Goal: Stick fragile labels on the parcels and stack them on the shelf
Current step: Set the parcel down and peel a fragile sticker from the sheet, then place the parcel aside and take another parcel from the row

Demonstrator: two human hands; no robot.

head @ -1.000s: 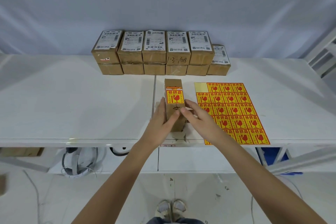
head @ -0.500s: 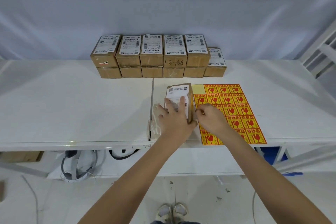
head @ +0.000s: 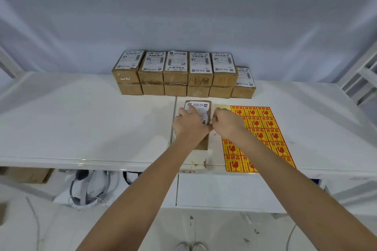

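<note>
Head view: a brown parcel (head: 201, 108) lies on the white table (head: 81, 124), white shipping label up, just left of the yellow sheet (head: 265, 128) of fragile labels. The left hand (head: 189, 124) rests on top of the parcel, fingers (head: 184, 111) spread over its label. The right hand (head: 228, 123) is curled at the parcel's right side; whether it grips anything I cannot tell. Behind, a stack (head: 179, 73) of parcels stands two high.
</note>
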